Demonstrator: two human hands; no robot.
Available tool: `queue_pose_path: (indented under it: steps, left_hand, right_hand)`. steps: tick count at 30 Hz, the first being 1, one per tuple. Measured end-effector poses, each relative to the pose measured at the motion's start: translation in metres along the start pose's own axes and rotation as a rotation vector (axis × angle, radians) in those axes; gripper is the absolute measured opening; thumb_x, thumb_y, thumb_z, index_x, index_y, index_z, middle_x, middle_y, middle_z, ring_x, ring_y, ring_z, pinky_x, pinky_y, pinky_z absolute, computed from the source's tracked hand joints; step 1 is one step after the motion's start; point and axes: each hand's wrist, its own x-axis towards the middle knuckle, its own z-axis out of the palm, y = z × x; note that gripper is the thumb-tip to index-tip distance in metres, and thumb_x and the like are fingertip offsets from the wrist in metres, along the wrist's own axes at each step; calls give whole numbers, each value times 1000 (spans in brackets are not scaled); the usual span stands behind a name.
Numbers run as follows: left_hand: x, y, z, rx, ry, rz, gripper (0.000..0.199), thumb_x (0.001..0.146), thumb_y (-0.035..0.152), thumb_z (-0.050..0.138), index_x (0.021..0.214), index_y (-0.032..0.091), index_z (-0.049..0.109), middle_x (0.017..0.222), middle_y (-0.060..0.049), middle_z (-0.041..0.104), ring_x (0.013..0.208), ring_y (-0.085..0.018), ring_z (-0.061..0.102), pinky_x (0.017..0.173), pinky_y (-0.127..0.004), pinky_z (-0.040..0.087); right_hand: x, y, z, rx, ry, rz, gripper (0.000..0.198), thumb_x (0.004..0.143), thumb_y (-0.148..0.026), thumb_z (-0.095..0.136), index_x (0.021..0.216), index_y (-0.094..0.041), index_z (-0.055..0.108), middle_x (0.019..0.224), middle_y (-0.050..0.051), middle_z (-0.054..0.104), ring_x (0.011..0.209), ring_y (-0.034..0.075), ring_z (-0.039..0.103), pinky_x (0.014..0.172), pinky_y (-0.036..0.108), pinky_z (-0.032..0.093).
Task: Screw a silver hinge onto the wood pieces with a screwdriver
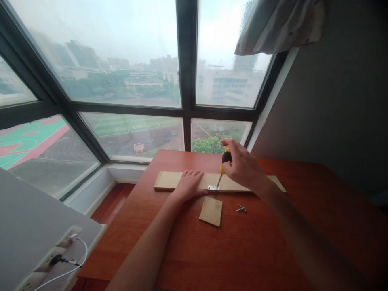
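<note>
A long, pale wooden board point(233, 182) lies across the table. My left hand point(189, 186) is clamped over its left half, fingers across the top and thumb along the front edge beside a small metal hinge point(213, 188). In my right hand point(242, 163) is a screwdriver point(225, 159) with a yellow and black handle, held tilted. Its shaft runs down to the hinge, where the tip meets the metal; any screw under it is too small to make out. In front of the board rests a small wooden piece point(211, 211) with two holes near its far edge.
A few loose screws point(241, 208) lie on the reddish-brown table point(242, 250), right of the small piece. Large windows point(127, 60) rise behind the table. At the lower left, a white cable point(85, 252) and a black plug point(56, 259) sit in wall sockets.
</note>
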Motion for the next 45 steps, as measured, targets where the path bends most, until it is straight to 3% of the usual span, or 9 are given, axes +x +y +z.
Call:
queue_pose_path:
  steps: [8, 13, 24, 27, 29, 33, 37, 41, 45]
  left_hand:
    - [0, 0, -1, 3, 7, 4, 63, 74, 55, 69, 125, 23, 51, 129, -10, 58, 119, -31, 50, 101, -41, 33]
    - [0, 0, -1, 1, 15, 7, 63, 74, 55, 70, 124, 22, 51, 129, -10, 58, 119, -30, 50, 101, -41, 33]
    - [0, 0, -1, 0, 2, -8, 66, 72, 55, 71, 126, 23, 50, 130, -11, 58, 120, -31, 51, 101, -41, 34]
    - [0, 1, -2, -3, -4, -16, 64, 73, 55, 70, 125, 24, 51, 130, -10, 59, 120, -30, 51, 101, -41, 34]
    - [0, 2, -3, -7, -5, -20, 61, 74, 55, 70, 123, 24, 52, 129, -10, 59, 119, -30, 51, 100, -41, 34]
    - [-1, 2, -4, -19, 7, -13, 59, 73, 54, 71, 121, 23, 53, 130, -10, 59, 119, -30, 52, 100, -41, 34]
    - [-1, 1, -2, -23, 25, -2, 62, 72, 53, 72, 122, 22, 53, 131, -10, 59, 119, -30, 52, 100, -40, 35]
    - [-1, 0, -1, -28, 17, -15, 61, 73, 53, 72, 122, 23, 53, 132, -10, 58, 120, -30, 51, 101, -40, 35]
    - [-1, 0, 0, -28, 21, -8, 62, 72, 55, 72, 122, 23, 53, 131, -10, 59, 120, -30, 52, 101, -41, 35]
  right_hand:
    - [4, -8, -1, -227, -1, 131, 41, 87, -45, 52, 123, -25, 54, 114, 9, 65, 84, 27, 64, 64, 36, 46]
    - [6, -3, 4, -145, 17, 119, 35, 85, -33, 53, 119, -25, 55, 115, 7, 67, 89, 25, 65, 70, 36, 47]
    - [3, 3, 2, -34, -48, 16, 61, 71, -7, 46, 130, -21, 44, 129, 11, 55, 103, 25, 60, 79, 35, 50]
    - [2, 1, 0, -69, -58, 15, 57, 75, -13, 49, 131, -22, 44, 127, 11, 56, 101, 26, 60, 77, 35, 49]
    - [4, -2, -2, -133, -33, 27, 46, 83, -28, 52, 129, -23, 49, 119, 11, 59, 100, 27, 60, 74, 36, 49]
    - [8, -7, -4, -241, 7, 68, 38, 89, -50, 51, 116, -25, 61, 105, 8, 61, 80, 22, 62, 60, 31, 43]
    - [13, -5, 0, -165, 38, 52, 28, 91, -45, 52, 98, -23, 67, 93, 5, 64, 77, 20, 62, 62, 30, 42]
    - [13, -1, 7, -6, 113, 33, 28, 86, -36, 58, 109, -20, 61, 101, 7, 66, 88, 23, 62, 73, 33, 47]
    - [12, 1, 10, 15, 134, 34, 19, 84, -29, 53, 100, -20, 59, 99, 10, 62, 88, 24, 61, 75, 35, 48]
